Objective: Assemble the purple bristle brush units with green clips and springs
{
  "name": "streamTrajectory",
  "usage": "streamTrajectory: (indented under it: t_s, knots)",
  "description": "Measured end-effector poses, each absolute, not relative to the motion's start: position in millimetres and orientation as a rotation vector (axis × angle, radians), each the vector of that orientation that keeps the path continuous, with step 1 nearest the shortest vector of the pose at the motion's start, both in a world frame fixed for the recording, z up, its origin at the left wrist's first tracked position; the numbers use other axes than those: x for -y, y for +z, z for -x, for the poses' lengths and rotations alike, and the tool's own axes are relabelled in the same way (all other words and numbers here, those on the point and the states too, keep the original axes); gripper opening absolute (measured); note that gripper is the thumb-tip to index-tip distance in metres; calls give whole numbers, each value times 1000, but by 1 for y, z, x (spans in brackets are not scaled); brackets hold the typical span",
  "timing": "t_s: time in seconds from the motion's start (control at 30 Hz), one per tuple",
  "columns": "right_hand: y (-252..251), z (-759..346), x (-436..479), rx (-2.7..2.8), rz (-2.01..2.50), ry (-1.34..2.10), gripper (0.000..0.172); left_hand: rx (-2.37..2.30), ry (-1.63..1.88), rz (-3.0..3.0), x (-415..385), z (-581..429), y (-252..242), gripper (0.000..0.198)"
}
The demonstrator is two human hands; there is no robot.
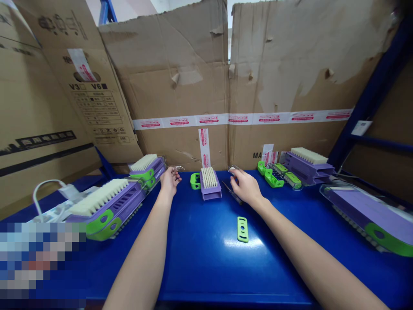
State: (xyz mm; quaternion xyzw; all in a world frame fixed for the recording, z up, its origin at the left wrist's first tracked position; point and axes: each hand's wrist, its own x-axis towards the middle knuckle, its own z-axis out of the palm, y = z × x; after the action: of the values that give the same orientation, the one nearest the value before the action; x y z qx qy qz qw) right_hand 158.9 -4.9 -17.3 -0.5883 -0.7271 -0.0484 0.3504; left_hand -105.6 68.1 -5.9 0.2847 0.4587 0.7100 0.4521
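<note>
A purple brush with cream bristles [210,182] and a green handle loop stands at the back middle of the blue table [200,258]. My left hand [170,178] reaches out left of it, fingers curled on a small clear plastic piece [178,168]. My right hand [244,185] reaches out right of the brush, fingers pinched on another clear piece [232,168]. A thin dark tool [231,192] lies beside my right hand. Nearer me a flat green plastic plate [242,229] rests alone on the table.
A row of purple and green brushes [109,202] lies at the left, another stack [305,165] at the back right, a long purple row [371,213] at the far right. Green parts [274,176] sit back right. Cardboard walls [206,86] close off the back.
</note>
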Motion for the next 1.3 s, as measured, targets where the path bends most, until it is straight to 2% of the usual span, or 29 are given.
streamTrajectory:
  t_s: [0.17,0.33,0.4,0.53,0.67,0.8,1.07,1.3]
  knots:
    - [-22,-171,-4,1784,1634,-146,35,-1273,1784,-888,-67,104,-14,20]
    - [-35,-184,-15,1928,1702,-67,55,-1525,1787,-1284,-67,101,-16,32]
    - [-40,-187,-18,1965,1725,-37,58,-1661,1758,-1538,-65,99,-15,37]
    - [-41,-186,-19,2000,1750,-70,50,-1804,1631,-1838,-60,88,-12,41]
    - [-33,-181,-14,1909,1830,-259,31,-1882,1485,-1971,-55,79,-10,41]
    - [-26,-178,-8,1853,1865,-438,33,-1930,1405,-2028,-54,77,-10,41]
    - [-18,-168,7,2120,1916,-288,28,-1990,1284,-2050,-51,80,-12,39]
    - [-6,-161,56,2289,1857,-281,28,-2047,1113,-2129,-54,79,-16,38]
